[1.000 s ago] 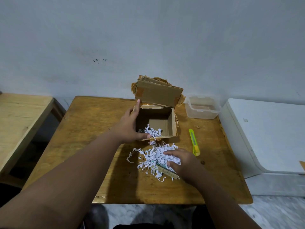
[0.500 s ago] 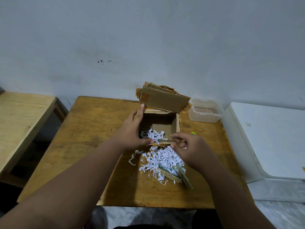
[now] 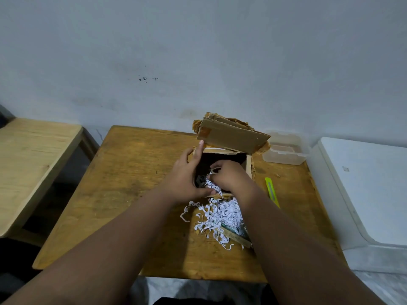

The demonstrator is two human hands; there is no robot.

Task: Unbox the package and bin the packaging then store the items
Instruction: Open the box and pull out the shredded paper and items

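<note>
An open cardboard box stands at the back of the wooden table, its flaps raised behind. My left hand grips the box's left and near wall, thumb on the front edge. My right hand is inside the box, fingers closed on white shredded paper there. A heap of shredded paper lies on the table just in front of the box. Two flat narrow items lie at the heap's near right edge, partly hidden by my right forearm.
A yellow-green utility knife lies right of the box. A clear plastic container sits at the table's back right corner. A white appliance top adjoins on the right; a lighter wooden table stands at left.
My right hand left the pile on the table and went up into the box, closing on shredded paper there. My left hand stayed on the box.
</note>
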